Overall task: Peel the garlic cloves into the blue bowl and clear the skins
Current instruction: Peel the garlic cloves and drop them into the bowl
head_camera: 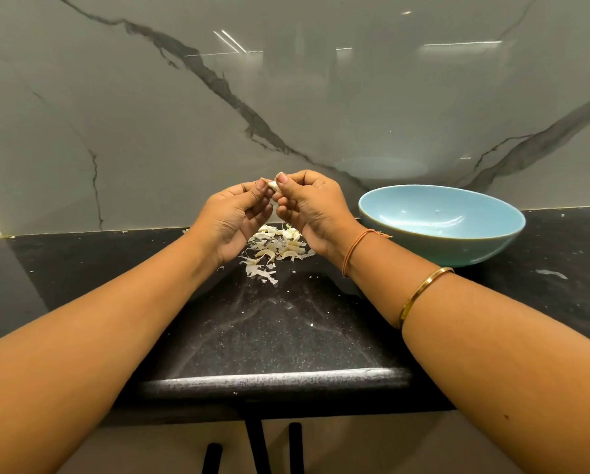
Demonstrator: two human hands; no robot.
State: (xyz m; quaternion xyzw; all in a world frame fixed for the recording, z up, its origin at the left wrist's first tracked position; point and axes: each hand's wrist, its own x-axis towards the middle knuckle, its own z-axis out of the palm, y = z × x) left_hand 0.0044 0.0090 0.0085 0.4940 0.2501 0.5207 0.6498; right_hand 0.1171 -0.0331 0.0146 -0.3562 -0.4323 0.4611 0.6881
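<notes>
While left hand [238, 218] and right hand [312, 206] pinch the clove [273, 185] over the skins [276, 249], a slip could bury it (bowl [457, 249] at 3 o'clock).

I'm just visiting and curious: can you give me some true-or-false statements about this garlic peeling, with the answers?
1. Both the left hand and the right hand pinch one garlic clove above the counter. True.
2. The blue bowl stands left of the hands. False: it stands to their right.
3. A pile of skins lies on the counter under the hands. True.
4. The gold bangle is on the left arm. False: it is on the right forearm.
5. The bowl is heaped with cloves. False: no cloves show inside it.
</notes>
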